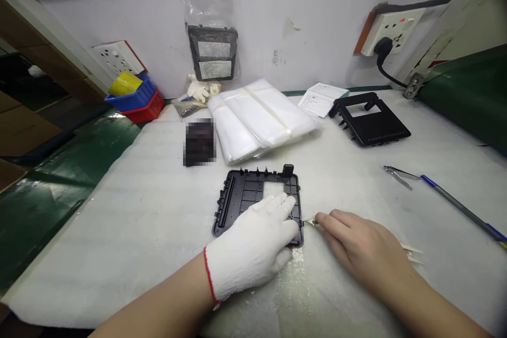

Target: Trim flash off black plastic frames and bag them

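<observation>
Lying flat near the front edge of the white foam-covered table (pixel 130 232), the black plastic frame (pixel 245 195) shows its ribbed inner side up. The left hand (pixel 253 245), in a white knit glove with a red cuff, presses on the frame's near right corner, fingers spread flat and gripping nothing. The bare right hand (pixel 358 245) rests just beside the frame's right edge, fingers pinched on a small blade tool (pixel 309 221) whose tip touches that edge. Toward the right edge lie tweezers (pixel 398 174) and a blue pen (pixel 461 208). Farther back sit a second black frame (pixel 370 119), a stack of clear bags (pixel 257 116) and a paper slip (pixel 320 97). Blue and red bins (pixel 137 103) stand at the back left corner.
</observation>
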Demonstrator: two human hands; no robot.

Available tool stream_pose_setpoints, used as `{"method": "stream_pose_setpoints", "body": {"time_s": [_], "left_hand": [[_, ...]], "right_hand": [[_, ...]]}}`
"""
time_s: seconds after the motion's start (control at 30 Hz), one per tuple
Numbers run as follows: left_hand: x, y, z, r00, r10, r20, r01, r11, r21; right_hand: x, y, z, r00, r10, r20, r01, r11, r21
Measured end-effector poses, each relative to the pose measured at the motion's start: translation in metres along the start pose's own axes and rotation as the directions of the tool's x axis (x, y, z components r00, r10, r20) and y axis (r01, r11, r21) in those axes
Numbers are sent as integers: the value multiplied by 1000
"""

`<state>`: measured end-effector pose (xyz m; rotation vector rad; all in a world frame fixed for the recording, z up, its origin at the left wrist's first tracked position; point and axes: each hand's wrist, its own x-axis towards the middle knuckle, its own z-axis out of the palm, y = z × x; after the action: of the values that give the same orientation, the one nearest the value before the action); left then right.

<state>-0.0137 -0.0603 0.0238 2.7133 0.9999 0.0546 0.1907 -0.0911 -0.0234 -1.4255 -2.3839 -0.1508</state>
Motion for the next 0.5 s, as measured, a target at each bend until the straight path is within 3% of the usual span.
{"method": "stream_pose_setpoints", "body": {"time_s": [0.5], "left_hand": [[-2, -1, 0, 1000, 4, 20, -3, 999, -47]], "right_hand": [[-1, 1, 0, 1000, 4, -9, -3, 995, 95]]}}
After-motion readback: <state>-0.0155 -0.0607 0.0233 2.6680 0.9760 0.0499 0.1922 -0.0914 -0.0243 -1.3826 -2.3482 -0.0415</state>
